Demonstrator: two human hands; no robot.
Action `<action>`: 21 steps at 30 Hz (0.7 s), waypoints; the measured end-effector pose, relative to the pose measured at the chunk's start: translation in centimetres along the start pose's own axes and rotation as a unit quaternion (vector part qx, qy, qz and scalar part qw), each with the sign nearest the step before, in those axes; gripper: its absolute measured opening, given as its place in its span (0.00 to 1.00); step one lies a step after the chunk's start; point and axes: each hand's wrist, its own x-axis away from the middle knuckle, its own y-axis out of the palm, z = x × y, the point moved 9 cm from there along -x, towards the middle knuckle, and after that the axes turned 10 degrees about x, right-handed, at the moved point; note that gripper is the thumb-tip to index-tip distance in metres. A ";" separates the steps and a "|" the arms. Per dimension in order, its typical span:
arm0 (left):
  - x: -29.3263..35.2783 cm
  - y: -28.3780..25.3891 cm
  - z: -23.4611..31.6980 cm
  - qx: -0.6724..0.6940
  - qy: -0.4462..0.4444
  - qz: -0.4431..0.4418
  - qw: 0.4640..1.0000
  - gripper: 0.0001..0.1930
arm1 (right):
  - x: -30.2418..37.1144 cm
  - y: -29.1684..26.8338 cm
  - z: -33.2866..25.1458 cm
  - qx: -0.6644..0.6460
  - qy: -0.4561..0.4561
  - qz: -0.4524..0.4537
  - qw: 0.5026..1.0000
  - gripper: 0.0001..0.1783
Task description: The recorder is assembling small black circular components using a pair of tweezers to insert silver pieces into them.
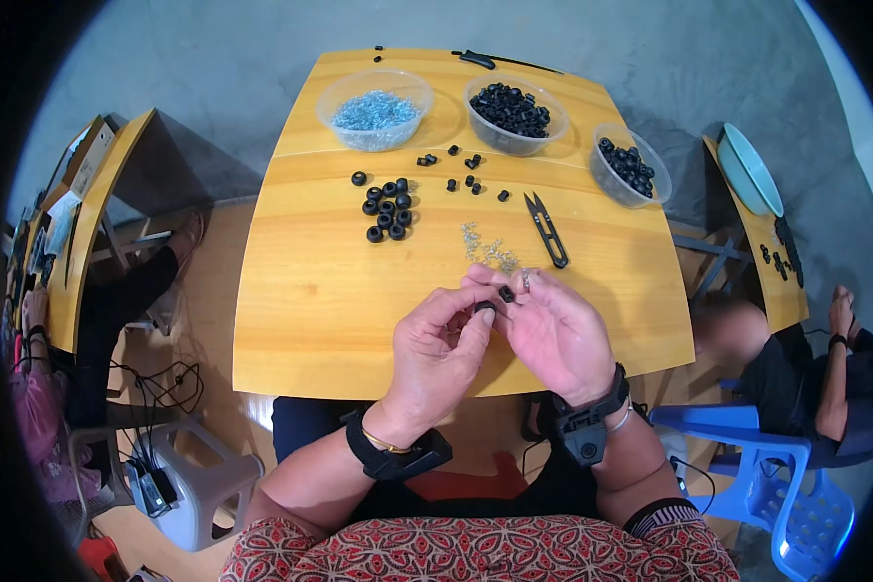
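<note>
Bead [486,307] sat pinched between my nearly closed left fingers [446,308], above the tabletop [301,330]. Loosely curled right fingers [553,297] met a second bead [506,293], hold unclear. Light, steady pinch seemed best.

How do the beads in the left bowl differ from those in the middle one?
The light-blue beads look glassy; the black beads look solid dark. The light-blue beads are finer, the black beads chunkier. Both lie heaped in clear round bowls on the wooden table.
</note>
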 end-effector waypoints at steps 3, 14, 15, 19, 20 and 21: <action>0.0 0.1 0.5 -0.072 0.064 -0.010 0.995 0.10 | 0.2 0.4 -0.1 0.020 -0.005 0.012 1.000 0.07; 0.3 1.1 -2.0 0.127 -0.143 -0.044 0.981 0.10 | -0.2 -1.3 0.3 0.121 -0.021 0.020 0.992 0.07; 0.3 1.1 -2.2 0.175 -0.169 -0.043 0.969 0.10 | -0.2 -1.7 0.2 0.122 -0.016 0.022 0.992 0.07; 0.1 0.2 -3.9 0.348 -0.265 0.008 0.899 0.10 | -0.2 -2.1 -0.9 0.260 -0.005 0.028 0.965 0.05; 0.1 0.1 -3.8 0.354 -0.269 0.025 0.895 0.10 | 0.0 -1.7 -1.9 0.403 -0.038 0.051 0.913 0.04; 0.1 0.2 -3.8 0.364 -0.265 0.023 0.893 0.10 | 0.3 -1.1 -2.9 0.535 -0.071 0.073 0.838 0.03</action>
